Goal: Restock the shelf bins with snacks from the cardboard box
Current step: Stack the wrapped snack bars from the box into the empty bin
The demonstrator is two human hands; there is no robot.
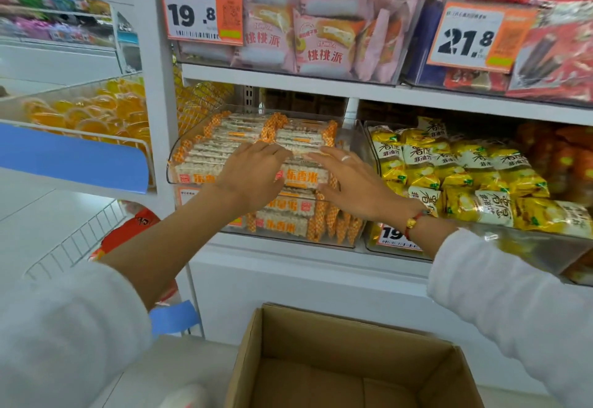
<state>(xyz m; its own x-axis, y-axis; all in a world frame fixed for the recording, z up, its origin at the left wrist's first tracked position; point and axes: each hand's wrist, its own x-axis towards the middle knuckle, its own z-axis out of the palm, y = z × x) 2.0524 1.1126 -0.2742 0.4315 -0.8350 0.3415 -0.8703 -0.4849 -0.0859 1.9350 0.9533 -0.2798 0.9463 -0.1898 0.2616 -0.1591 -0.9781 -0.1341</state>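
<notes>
Above cardboard box (337,359), both hands (253,173) flat on rice-cracker packs (224,147).

The white shelf (282,85) carries clear bins in two rows. On the upper board sit a bin of pink packs (308,22) and, right, red packs (558,38). Below sit rice-cracker packs (244,138) and, right, yellow bags (449,176).

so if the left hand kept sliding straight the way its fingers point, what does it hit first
Probably the right hand's fingertips, which nearly meet the left hand on top of the orange-and-white rice cracker packs; depth is unclear, so it might pass just behind them.
</notes>
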